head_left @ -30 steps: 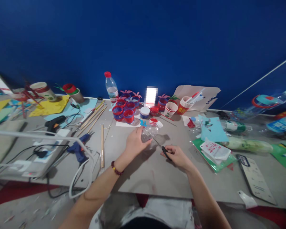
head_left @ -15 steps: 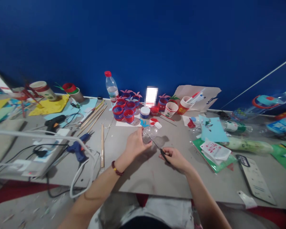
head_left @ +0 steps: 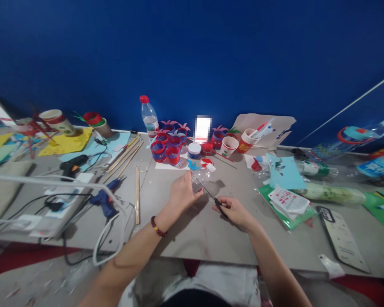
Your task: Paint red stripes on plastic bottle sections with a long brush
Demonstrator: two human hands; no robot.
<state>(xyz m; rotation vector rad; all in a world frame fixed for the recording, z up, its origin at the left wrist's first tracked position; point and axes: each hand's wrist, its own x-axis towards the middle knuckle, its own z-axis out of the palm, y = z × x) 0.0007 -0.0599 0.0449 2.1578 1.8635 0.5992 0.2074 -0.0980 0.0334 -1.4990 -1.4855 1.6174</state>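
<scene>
My left hand [head_left: 183, 189] is closed on a clear plastic bottle piece [head_left: 205, 175], its white-capped neck pointing to the right and away from me. In my right hand [head_left: 232, 208] are black-handled scissors [head_left: 219, 205], gripped by the handles. The thin blades reach up and left to the plastic beside my left fingers; whether they are in the cut edge, I cannot tell. A blue paper cutout [head_left: 192, 165] and a red-and-white disc [head_left: 206, 163] lie just beyond the bottle piece.
Red and purple small cups [head_left: 173, 155] stand behind, near a water bottle [head_left: 149, 117] and paper cups [head_left: 229, 147]. Wooden sticks [head_left: 137, 196], a blue glue gun [head_left: 106, 201] and a power strip [head_left: 64, 209] with cables lie left. A phone [head_left: 344, 241] and green packet [head_left: 286, 213] lie right.
The capped neck of the bottle piece has tilted slightly down and left. Both hands stay nearly in place, with the scissors at the plastic.
</scene>
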